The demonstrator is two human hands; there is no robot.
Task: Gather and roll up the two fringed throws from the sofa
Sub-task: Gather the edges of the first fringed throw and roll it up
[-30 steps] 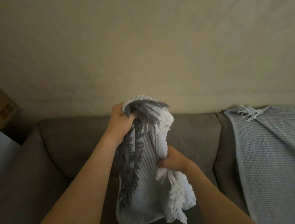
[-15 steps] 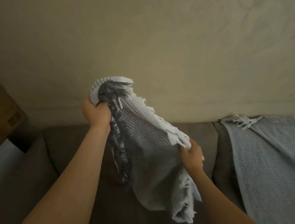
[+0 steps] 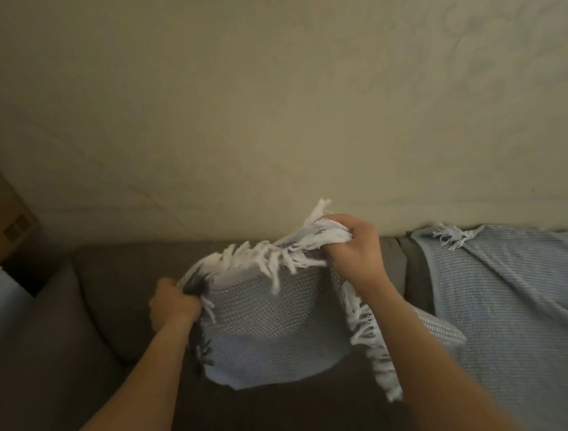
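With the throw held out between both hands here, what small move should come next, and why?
Probably start turning the right hand toward the left hand to wind the held throw into a roll: both grip its fringed top edge, and it hangs unrolled over the sofa.

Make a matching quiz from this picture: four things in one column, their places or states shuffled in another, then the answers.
Column one
1. left hand
2. right hand
3. held throw
4. second throw

Column two
A. draped over the right side of the sofa
B. grips the dark-fringed end
C. stretched between both hands
D. grips the white-fringed end

Pairs: 1-B, 2-D, 3-C, 4-A.
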